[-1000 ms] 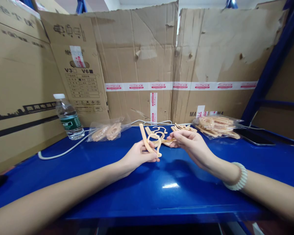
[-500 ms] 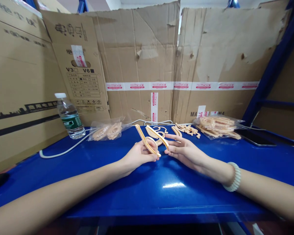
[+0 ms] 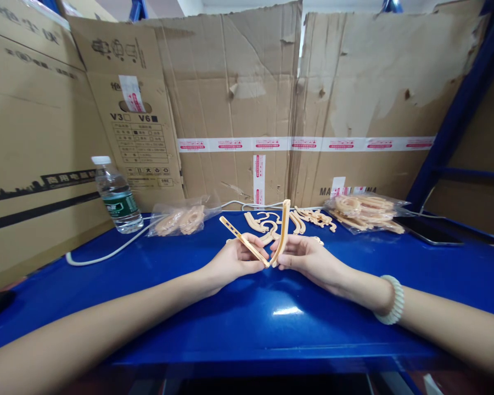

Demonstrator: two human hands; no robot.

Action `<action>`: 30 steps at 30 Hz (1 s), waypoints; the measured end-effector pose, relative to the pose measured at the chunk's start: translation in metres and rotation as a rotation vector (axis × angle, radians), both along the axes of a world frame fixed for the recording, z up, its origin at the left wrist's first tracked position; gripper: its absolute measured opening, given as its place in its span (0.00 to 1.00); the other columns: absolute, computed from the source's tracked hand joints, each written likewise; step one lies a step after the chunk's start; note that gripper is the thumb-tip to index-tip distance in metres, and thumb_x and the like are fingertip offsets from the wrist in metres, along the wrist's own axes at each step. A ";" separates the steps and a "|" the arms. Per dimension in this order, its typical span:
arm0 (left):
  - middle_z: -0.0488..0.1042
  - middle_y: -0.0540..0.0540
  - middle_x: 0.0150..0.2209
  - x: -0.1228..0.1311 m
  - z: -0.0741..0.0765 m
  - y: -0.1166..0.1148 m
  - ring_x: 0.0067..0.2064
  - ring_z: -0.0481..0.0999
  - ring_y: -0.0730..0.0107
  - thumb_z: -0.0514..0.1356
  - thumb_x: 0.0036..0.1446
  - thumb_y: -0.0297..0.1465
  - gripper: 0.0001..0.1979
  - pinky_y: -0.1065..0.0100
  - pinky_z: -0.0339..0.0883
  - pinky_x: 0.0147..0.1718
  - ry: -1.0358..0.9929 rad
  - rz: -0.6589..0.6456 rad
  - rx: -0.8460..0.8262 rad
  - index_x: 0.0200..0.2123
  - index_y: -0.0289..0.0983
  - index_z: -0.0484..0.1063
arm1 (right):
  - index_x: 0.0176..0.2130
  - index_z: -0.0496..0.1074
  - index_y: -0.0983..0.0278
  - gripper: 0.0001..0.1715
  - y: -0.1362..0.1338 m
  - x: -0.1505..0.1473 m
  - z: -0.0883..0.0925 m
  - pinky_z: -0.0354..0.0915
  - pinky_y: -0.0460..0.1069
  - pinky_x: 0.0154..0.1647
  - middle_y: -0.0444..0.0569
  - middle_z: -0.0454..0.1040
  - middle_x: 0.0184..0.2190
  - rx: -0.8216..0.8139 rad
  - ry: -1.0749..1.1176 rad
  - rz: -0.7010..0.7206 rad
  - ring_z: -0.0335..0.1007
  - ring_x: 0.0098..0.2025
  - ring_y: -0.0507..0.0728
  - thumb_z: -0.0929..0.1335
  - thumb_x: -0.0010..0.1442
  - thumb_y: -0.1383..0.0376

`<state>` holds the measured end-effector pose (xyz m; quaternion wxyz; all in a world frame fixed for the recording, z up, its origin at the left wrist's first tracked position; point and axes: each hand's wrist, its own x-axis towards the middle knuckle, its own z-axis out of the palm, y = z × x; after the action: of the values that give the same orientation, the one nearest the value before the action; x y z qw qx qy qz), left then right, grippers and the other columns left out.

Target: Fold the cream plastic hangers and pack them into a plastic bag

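Between finger and thumb, my left hand [image 3: 241, 257] grips a long beige slotted piece [image 3: 235, 232] that slants up to the left. My right hand [image 3: 302, 257] is closed on a curved beige piece [image 3: 285, 225], which stands nearly upright. The lower ends of both pieces meet or almost meet between my fingertips. Behind my hands lie loose curved beige pieces [image 3: 253, 222] and a small heap of thin beige parts [image 3: 315, 216] on the blue table [image 3: 239, 323].
A water bottle [image 3: 117, 197] and a clear bag of beige parts [image 3: 181, 219] stand back left, beside a white cable [image 3: 107, 260]. Back right are another filled bag [image 3: 366, 213] and a phone [image 3: 430, 231]. Cardboard [image 3: 234, 109] walls the back.
The right-hand piece has turned from leaning left to nearly upright, and my right fingers have closed in around it. The left-hand piece has rotated, showing its slots, and leans further left.
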<state>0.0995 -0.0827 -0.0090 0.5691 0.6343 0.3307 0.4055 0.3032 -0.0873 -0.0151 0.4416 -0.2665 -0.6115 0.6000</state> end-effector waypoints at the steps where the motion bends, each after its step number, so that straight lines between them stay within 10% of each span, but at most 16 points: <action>1: 0.78 0.50 0.32 0.000 0.000 0.000 0.35 0.79 0.69 0.72 0.41 0.24 0.20 0.65 0.69 0.41 0.004 -0.001 0.002 0.36 0.36 0.67 | 0.37 0.77 0.64 0.17 0.000 0.000 0.000 0.69 0.46 0.36 0.46 0.79 0.33 -0.006 0.002 -0.002 0.74 0.34 0.52 0.79 0.46 0.65; 30: 0.82 0.44 0.35 0.001 -0.001 -0.003 0.37 0.82 0.64 0.74 0.38 0.26 0.19 0.62 0.72 0.44 -0.025 0.033 -0.044 0.34 0.34 0.73 | 0.34 0.78 0.65 0.16 0.000 0.002 -0.001 0.72 0.50 0.42 0.48 0.81 0.32 -0.005 -0.035 -0.053 0.77 0.33 0.54 0.79 0.44 0.62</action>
<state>0.1008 -0.0852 -0.0097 0.5803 0.6109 0.3427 0.4154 0.3051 -0.0874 -0.0157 0.4459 -0.2941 -0.6103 0.5850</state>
